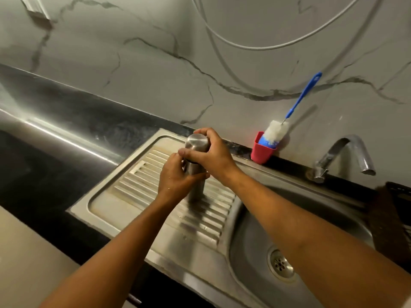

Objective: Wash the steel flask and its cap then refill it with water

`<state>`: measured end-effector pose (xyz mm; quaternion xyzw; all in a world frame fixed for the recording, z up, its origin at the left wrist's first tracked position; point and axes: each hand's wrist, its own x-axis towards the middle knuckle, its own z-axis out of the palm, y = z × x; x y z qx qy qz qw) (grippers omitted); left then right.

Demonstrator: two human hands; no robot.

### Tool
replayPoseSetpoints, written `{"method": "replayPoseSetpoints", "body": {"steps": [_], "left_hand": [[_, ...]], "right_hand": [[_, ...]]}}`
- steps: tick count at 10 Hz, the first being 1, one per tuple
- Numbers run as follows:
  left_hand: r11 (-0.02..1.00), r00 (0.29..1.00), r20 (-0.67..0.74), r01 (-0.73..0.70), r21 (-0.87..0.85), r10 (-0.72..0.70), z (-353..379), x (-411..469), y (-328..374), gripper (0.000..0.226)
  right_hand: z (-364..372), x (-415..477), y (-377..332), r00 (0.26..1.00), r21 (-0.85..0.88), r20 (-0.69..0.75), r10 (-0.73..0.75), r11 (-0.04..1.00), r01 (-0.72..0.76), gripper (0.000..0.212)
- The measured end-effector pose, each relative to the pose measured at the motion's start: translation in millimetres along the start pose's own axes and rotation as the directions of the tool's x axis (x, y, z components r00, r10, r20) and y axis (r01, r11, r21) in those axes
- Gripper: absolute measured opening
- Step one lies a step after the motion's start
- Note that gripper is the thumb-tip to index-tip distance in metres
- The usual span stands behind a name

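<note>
A steel flask [196,187] stands upright on the ribbed drainboard [138,181] of the steel sink. My left hand [175,176] grips its body about halfway up. My right hand [210,152] curls over and around the steel cap [196,142] at the top of the flask. The cap sits on the flask's neck; whether it is screwed tight I cannot tell. The lower part of the flask shows below my left hand.
The sink basin [255,245] with its drain [280,264] lies to the right. A chrome tap [347,155] rises behind it. A red cup [262,152] against the marble wall holds a blue-handled bottle brush [295,107]. A dark rack [395,210] is at the right edge.
</note>
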<state>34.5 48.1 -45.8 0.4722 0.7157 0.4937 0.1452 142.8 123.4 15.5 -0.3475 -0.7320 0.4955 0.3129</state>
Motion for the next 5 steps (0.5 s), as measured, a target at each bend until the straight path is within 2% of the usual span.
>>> {"method": "replayPoseSetpoints", "body": {"steps": [1, 4, 5], "left_hand": [[1.0, 0.999, -0.03, 0.014, 0.0, -0.014, -4, 8, -13, 0.059], [1.0, 1.0, -0.011, 0.022, -0.016, -0.022, -5, 12, -23, 0.066], [0.998, 0.998, 0.046, 0.05, -0.033, -0.048, -11, 12, -17, 0.067]], "right_hand": [[10, 7, 12, 1.0, -0.086, 0.013, 0.007, 0.996, -0.006, 0.074], [18, 12, 15, 1.0, -0.136, 0.013, 0.009, 0.991, -0.007, 0.076], [17, 11, 12, 0.999, -0.162, 0.04, 0.03, 0.987, -0.023, 0.079]]}}
